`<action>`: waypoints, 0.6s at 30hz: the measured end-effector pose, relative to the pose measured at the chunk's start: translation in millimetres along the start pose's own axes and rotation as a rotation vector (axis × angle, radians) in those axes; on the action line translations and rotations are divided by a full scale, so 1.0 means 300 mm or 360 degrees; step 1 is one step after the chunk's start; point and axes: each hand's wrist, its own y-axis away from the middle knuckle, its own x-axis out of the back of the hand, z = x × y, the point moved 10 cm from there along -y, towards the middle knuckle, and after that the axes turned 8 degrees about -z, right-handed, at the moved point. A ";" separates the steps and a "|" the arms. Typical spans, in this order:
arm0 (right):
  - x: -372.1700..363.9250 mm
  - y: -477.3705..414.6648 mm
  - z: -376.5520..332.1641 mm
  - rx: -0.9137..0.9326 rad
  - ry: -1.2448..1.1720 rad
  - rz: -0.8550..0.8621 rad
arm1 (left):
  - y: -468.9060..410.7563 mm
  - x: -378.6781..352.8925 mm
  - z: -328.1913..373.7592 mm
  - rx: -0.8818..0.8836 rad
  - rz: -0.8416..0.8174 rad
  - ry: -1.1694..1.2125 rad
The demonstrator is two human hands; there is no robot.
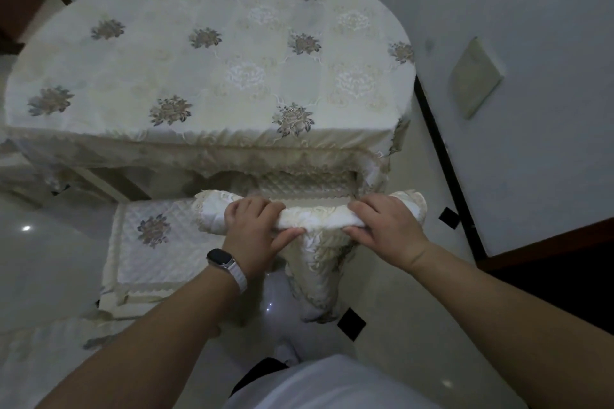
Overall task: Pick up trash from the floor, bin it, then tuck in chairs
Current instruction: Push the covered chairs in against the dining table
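Now you have both hands clamped on the top rail of the chair: your left hand, smartwatch at the wrist, and your right hand, fingers curled over the fabric cover. Its seat sits partly under the cloth-covered surface. A second chair stands just beside it on the left, out on the floor.

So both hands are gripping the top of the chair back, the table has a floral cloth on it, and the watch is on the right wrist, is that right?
Not quite. The head view shows the watch on the left wrist, not the right. The rest holds: the left hand and right hand both grip the top of the chair back, and the table has a floral cloth on it.
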 end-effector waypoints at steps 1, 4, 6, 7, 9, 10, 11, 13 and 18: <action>-0.003 -0.015 0.008 -0.0018 0.0005 -0.0011 | -0.019 -0.003 -0.008 -0.0009 -0.0005 0.0003; -0.007 -0.056 0.037 -0.0082 0.0021 -0.0011 | -0.072 -0.002 -0.027 -0.0031 0.0025 0.0013; 0.002 -0.087 0.052 -0.0104 0.0044 -0.0005 | -0.109 0.008 -0.037 -0.0028 0.0040 0.0026; 0.004 -0.102 0.056 -0.0105 0.0042 -0.0009 | -0.124 0.009 -0.043 -0.0027 0.0036 0.0033; -0.007 -0.125 0.061 -0.0091 0.0037 -0.0023 | -0.142 0.003 -0.057 -0.0041 0.0024 0.0030; -0.019 -0.131 0.065 -0.0082 0.0040 -0.0037 | -0.148 -0.005 -0.066 -0.0051 0.0010 0.0033; -0.034 -0.134 0.070 -0.0075 0.0039 -0.0057 | -0.152 -0.016 -0.075 -0.0059 -0.0008 0.0041; -0.066 -0.138 0.081 -0.0073 0.0035 -0.0092 | -0.161 -0.041 -0.094 -0.0065 -0.0033 0.0043; -0.087 -0.189 0.137 -0.0097 0.0036 -0.0088 | -0.231 -0.071 -0.118 -0.0041 -0.0064 0.0054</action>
